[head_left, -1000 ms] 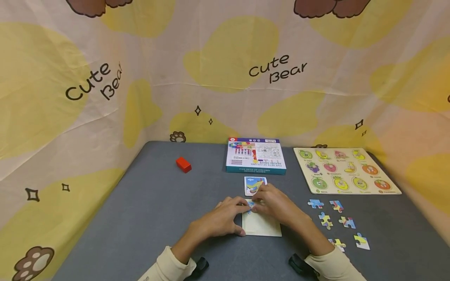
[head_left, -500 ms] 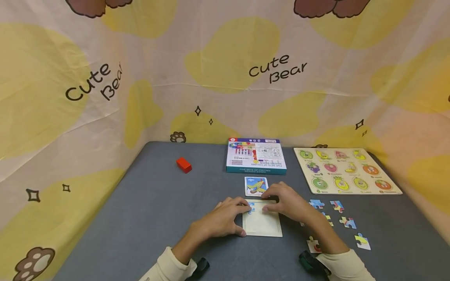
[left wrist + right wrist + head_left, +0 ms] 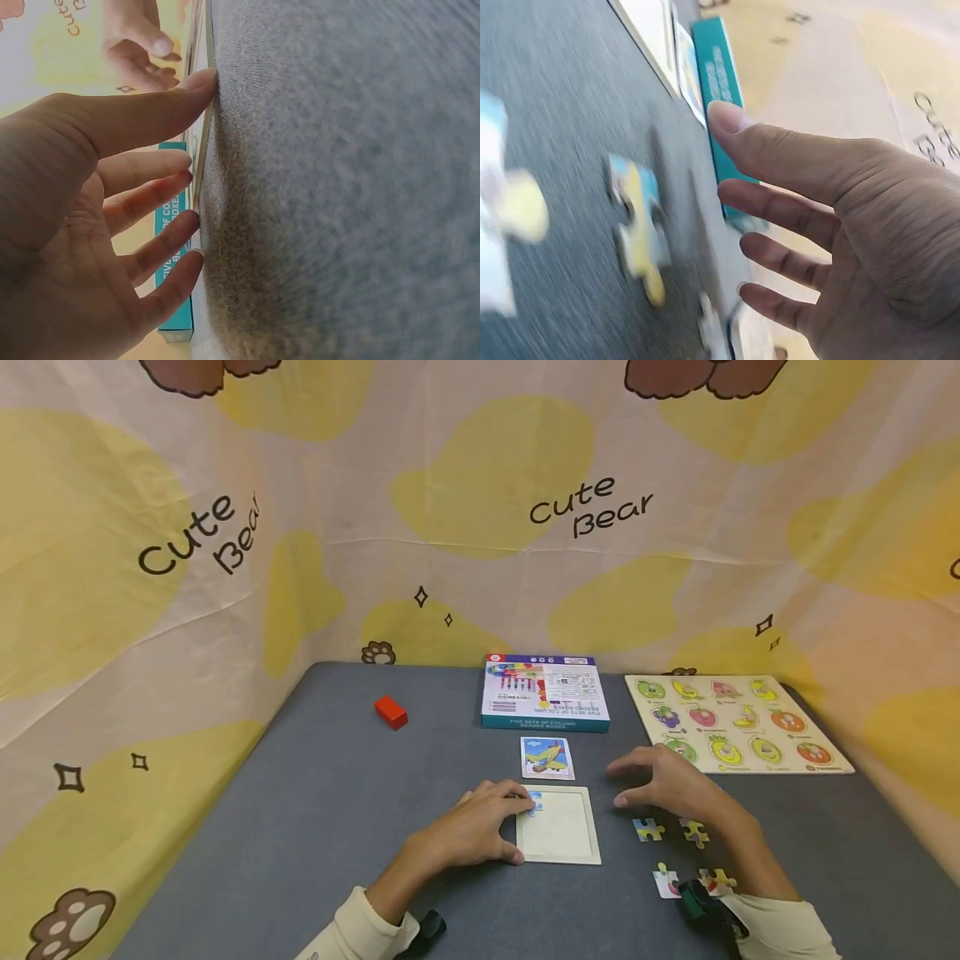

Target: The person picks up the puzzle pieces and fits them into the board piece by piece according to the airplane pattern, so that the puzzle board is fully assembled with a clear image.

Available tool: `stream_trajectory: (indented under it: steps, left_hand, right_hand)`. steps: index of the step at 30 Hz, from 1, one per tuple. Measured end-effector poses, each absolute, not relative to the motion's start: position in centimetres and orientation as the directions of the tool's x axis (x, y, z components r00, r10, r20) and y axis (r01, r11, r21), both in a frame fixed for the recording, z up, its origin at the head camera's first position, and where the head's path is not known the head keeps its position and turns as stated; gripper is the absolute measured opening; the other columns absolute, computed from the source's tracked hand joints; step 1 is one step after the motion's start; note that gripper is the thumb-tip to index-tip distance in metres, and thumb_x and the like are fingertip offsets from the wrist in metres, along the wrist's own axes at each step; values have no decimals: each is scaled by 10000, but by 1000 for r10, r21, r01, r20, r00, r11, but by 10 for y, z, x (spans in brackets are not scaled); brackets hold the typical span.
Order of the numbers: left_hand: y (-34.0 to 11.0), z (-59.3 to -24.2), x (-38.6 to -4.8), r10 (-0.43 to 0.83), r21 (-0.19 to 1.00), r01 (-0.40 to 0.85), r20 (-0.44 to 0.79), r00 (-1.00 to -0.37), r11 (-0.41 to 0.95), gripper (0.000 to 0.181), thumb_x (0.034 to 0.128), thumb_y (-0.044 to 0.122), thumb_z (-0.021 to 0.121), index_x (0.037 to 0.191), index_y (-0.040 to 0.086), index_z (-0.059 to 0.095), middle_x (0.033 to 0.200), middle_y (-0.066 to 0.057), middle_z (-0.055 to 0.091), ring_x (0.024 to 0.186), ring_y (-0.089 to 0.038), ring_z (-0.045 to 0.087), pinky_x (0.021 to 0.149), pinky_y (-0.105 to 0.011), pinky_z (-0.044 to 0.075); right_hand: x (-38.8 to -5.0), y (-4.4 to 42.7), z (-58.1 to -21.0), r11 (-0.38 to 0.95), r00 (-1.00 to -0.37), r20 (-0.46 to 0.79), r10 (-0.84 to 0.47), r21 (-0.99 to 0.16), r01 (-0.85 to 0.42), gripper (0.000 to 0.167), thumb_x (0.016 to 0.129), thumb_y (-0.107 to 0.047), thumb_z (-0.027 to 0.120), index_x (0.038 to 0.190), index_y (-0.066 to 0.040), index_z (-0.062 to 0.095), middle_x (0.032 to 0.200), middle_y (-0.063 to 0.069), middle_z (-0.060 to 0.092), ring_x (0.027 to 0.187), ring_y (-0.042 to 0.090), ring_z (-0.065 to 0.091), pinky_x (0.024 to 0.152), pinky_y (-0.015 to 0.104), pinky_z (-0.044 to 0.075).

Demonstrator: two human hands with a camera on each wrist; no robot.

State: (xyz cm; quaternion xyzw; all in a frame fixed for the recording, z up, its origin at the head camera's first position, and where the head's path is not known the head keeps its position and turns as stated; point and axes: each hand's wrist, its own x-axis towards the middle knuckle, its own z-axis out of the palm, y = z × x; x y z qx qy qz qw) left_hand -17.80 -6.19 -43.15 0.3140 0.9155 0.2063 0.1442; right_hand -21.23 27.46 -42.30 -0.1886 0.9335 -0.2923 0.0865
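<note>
A shallow square puzzle tray lies on the grey tabletop, with one blue puzzle piece in its far left corner. My left hand rests at the tray's left side, thumb by the near corner and index fingertip beside that piece. In the left wrist view its thumb touches the tray's edge and the other fingers are spread. My right hand hovers right of the tray, thumb and fingers apart, holding nothing. Below it lie several loose puzzle pieces, among them a yellow-and-blue piece; the hand and forearm hide others.
A picture card of a yellow airplane lies just beyond the tray. Farther back is a flat box with a teal side. A fruit picture board lies at the back right, a red block at the back left. Printed cloth surrounds the table.
My right hand has left the piece in the tray's far left corner and moved right, over the loose pieces. The left hand has stayed at the tray.
</note>
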Motion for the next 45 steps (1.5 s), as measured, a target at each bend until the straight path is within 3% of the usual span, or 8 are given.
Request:
stream_trajectory:
  steps: [8, 15, 25, 37, 45]
  left_hand:
    - [-62, -433, -179, 636, 476, 515, -131, -760, 713, 702, 884, 362, 877, 1515, 209, 609, 1507, 65, 535, 1325, -197, 476, 1105, -434, 405]
    - [-64, -433, -177, 634, 479, 513, -126, -763, 712, 704, 873, 371, 884, 1506, 216, 618, 1501, 73, 540, 1318, -197, 477, 1093, -424, 409]
    - [-64, -432, -178, 641, 480, 516, -135, -755, 709, 703, 882, 363, 879, 1515, 223, 608, 1508, 75, 534, 1318, -187, 476, 1104, -434, 403]
    - [-64, -432, -179, 632, 487, 502, -142, -762, 715, 704, 882, 362, 880, 1516, 223, 607, 1511, 68, 533, 1324, -196, 474, 1093, -433, 406]
    - [-63, -434, -179, 637, 488, 510, -131, -760, 709, 709, 875, 364, 885, 1513, 222, 610, 1503, 71, 544, 1312, -186, 485, 1088, -427, 417]
  right_hand:
    - [-210, 310, -418, 795, -934, -68, -351, -548, -259, 504, 845, -342, 897, 1248, -70, 763, 1295, 154, 717, 1200, 387, 635, 980, 600, 503]
    - [-208, 335, -415, 822, -953, -108, -282, -540, -182, 492, 826, -352, 905, 1215, -81, 772, 1200, 125, 726, 1070, 311, 642, 836, 426, 503]
    - [-205, 359, -423, 817, -956, -121, -265, -556, -156, 412, 813, -255, 918, 1145, -46, 793, 1055, 56, 719, 900, 188, 576, 743, 305, 477]
    - [-209, 356, -429, 806, -947, -109, -302, -559, -193, 340, 825, -247, 904, 1094, -65, 803, 1098, 70, 728, 950, 190, 608, 770, 292, 505]
    - [-206, 354, -428, 790, -944, -109, -311, -582, -194, 288, 860, -228, 875, 1082, -67, 784, 940, 7, 656, 823, 132, 538, 682, 272, 448]
